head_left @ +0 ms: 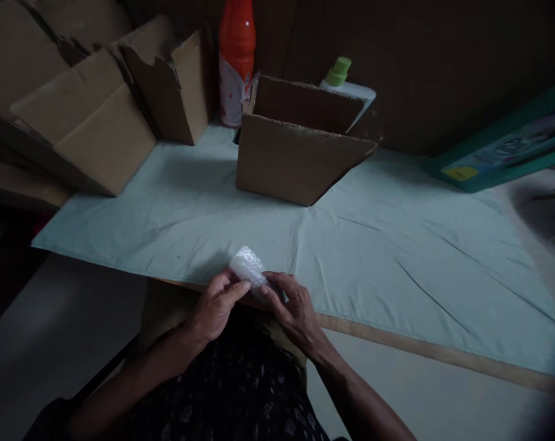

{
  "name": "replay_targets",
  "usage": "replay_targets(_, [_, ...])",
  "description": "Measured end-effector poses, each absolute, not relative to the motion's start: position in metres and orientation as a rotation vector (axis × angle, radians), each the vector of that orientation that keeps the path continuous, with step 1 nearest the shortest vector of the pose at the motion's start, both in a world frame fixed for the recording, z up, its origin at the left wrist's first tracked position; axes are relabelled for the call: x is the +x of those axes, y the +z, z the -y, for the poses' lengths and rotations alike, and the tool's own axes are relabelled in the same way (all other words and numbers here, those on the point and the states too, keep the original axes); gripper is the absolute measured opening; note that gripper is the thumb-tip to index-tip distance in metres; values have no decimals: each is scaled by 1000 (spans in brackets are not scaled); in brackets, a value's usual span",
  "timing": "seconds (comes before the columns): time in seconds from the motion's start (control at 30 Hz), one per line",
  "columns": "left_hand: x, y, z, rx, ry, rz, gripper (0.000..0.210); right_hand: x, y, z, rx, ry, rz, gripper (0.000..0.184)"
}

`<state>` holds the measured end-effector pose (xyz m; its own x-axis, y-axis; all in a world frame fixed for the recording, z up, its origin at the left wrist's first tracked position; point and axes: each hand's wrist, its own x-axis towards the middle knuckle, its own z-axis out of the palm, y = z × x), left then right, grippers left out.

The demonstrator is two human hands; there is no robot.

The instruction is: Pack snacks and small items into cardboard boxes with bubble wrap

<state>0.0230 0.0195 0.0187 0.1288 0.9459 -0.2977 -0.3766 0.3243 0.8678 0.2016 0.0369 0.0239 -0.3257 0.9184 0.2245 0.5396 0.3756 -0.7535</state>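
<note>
A small bundle of bubble wrap (pixel 249 264) is held between my two hands at the front edge of the cloth-covered table. What may be wrapped inside it cannot be made out. My left hand (pixel 220 303) grips its left side, thumb on top and fingers underneath. On the lower right end, my right hand (pixel 294 306) is closed, with the thumb and fingers pinching the wrap. Beyond the hands stands an open cardboard box (pixel 282 162), its inside mostly hidden by the front wall.
Several cardboard boxes (pixel 107 122) crowd the left. Behind the middle box stand an orange bottle (pixel 237 43) and a white bottle with a green cap (pixel 339 72). A green container (pixel 502 147) leans at the right. A pale, wrinkled cloth (pixel 373 245) covers the table.
</note>
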Motion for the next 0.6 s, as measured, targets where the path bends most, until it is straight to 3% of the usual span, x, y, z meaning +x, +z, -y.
replay_targets(0.13, [26, 17, -19, 717, 1112, -1012, 36, 207, 29, -36, -1291, 658, 1956, 26])
replay_targets(0.27, [21, 32, -15, 906, 985, -1032, 36, 215, 41, -45, -1217, 880, 1894, 50])
replay_targets(0.43, [24, 41, -13, 1015, 861, -941, 43, 213, 50, -52, -1088, 983, 1840, 23])
replay_targets(0.5, [26, 35, -13, 1057, 746, -951, 42, 216, 51, -54, -1100, 968, 1834, 22])
replay_targets(0.6, [24, 29, -17, 1215, 590, -1077, 33, 228, 56, -59, -1108, 1056, 1914, 37])
